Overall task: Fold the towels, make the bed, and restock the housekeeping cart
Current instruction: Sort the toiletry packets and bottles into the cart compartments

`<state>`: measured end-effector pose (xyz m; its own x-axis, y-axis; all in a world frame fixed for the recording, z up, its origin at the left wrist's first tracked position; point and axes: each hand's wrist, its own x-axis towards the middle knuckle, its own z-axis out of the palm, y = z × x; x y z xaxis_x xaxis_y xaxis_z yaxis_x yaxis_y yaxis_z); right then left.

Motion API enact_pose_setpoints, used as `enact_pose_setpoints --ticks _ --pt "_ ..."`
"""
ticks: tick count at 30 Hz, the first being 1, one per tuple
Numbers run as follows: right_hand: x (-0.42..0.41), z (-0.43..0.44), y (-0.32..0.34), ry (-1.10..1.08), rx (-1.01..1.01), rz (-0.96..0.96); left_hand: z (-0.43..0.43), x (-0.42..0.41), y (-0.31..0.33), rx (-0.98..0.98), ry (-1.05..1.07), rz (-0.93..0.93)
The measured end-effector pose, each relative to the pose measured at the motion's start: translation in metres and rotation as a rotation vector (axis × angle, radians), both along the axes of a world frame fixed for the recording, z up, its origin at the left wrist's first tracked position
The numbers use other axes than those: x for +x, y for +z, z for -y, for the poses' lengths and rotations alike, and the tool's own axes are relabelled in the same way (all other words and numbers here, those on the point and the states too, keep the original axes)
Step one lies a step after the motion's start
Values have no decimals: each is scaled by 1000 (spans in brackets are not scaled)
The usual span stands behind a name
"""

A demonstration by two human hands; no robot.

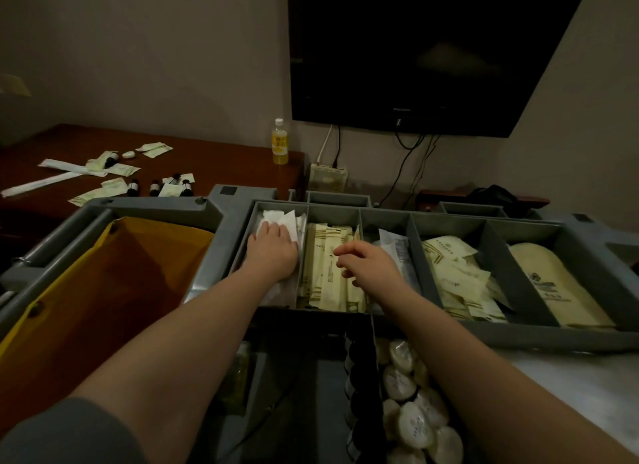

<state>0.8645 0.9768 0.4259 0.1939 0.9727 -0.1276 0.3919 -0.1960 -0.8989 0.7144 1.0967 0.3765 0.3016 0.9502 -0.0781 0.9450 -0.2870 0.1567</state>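
— So where were the hands on the cart (221, 218)?
— Left hand (275, 252) lay flat, fingers spread, pressing the white packets (283, 218) in the end bin. Right hand (370, 268) hovered half-curled, gripping nothing, over the cream sachets (325, 277) just beneath.
— Advice?
— Square the stack under the fingertips before letting go.
— Counts?
— Five bins in that row; four small bottles (154, 188) left on the desk (221, 163).

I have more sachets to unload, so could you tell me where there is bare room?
Bare desk lies between the scattered sachets and the yellow bottle. The cart tray compartments are crowded, with the left hand and right hand there.
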Motion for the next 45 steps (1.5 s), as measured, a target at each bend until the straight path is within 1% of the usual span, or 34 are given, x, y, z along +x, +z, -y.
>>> enact_pose_setpoints --ticks 3,8,13,15,17,19,21,23,27,30,32,34,36,38,40,42,45 --pt "-1 -1 -2 13 0 5 -1 3 0 -43 23 -27" --pt "-5 -1 -6 32 -16 22 4 -1 -9 22 -3 42" --pt "-7 5 0 22 -7 17 6 -3 1 -61 -37 53" --pt "-3 11 6 2 11 18 14 -7 7 -65 -57 47" --pt "3 18 11 -16 28 14 30 -16 18 -12 -51 75" --pt "8 26 13 -11 46 32 51 -28 27 82 15 182" --pt "11 37 14 10 58 56 77 -39 35 166 133 294" --pt "14 49 16 42 73 78 106 -43 45 238 205 321" --pt "19 79 26 134 129 176 179 -35 67 256 270 376" --pt "33 115 39 210 222 258 244 -14 76 287 333 440" --pt "47 147 41 280 287 241 286 5 74 316 419 487" --pt "65 187 35 368 300 160 329 30 68 301 526 638" --pt "87 229 22 435 272 95 372 60 57 287 607 725" --pt "107 270 10 441 254 36 415 83 37 278 664 735" --pt "123 309 -3 479 204 -15 459 97 13 216 751 749" --pt "132 344 -22 583 97 -6 503 102 -20 139 860 691" --pt "136 380 -77 699 -111 111 564 100 -65 48 996 610"
